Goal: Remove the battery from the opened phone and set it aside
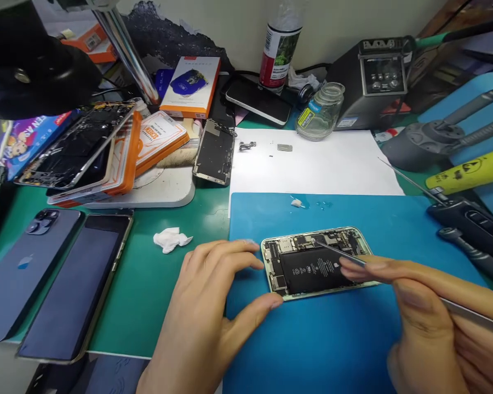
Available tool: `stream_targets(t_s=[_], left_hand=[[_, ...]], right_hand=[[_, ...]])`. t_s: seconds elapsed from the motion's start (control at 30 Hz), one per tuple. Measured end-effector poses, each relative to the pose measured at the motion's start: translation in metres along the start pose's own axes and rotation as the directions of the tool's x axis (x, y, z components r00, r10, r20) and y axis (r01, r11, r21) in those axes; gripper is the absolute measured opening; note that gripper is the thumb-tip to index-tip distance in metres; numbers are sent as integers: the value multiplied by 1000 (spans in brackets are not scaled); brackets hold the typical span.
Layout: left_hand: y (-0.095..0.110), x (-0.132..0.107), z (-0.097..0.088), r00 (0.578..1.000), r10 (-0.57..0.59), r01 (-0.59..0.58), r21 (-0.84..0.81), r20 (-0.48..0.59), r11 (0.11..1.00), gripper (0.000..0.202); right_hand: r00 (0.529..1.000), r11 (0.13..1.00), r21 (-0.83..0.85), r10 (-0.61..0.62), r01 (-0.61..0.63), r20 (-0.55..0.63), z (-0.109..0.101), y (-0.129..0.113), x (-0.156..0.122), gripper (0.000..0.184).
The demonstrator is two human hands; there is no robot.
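An opened smartphone (312, 271) lies on the blue mat, its black battery and circuit board showing. My left hand (213, 301) holds its left end, thumb at the near corner and fingertips by the left edge. In my right hand (431, 306) are slim metal tweezers (345, 254), pinched between thumb and fingers. Their tip points down at the circuit board above the battery; I cannot tell whether it touches. A small white scrap (296, 202) lies on the mat beyond the phone, beside some wet drops.
White paper (332, 164) bears small metal parts (285, 148). Behind it stand a glass jar (320, 112), a spray can (279, 54) and a black station (370, 82). Two phones (76, 290) and a crumpled tissue (171, 239) lie left. A lamp (36, 71) overhangs stacked boxes.
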State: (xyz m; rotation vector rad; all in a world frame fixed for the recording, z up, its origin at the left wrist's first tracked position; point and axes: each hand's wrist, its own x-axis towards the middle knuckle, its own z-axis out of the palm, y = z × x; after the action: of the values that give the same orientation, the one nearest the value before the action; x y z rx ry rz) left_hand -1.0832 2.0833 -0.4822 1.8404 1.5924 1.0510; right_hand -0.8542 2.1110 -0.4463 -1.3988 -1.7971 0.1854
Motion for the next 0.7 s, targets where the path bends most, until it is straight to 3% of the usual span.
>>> stream_targets(t_s=[0.13,0.27,0.53,0.7], left_hand=[[0,1,6,996,71,-77,114,53,990,45],[0,1,9,997,42,-52,158,66,986,47],[-2,1,8,997,16,-26,146,71,989,38],[-2,1,7,997,20,-32,161,78,986,33]], right_hand=[[962,969,-63,-227,239,151,2,-2,0,38],[918,936,-24,-338,350,208,12,-8,1,30],[913,955,49,-293,291,286,18,-1,-4,41],[963,984,65,-178,169,204,21,3,-11,31]])
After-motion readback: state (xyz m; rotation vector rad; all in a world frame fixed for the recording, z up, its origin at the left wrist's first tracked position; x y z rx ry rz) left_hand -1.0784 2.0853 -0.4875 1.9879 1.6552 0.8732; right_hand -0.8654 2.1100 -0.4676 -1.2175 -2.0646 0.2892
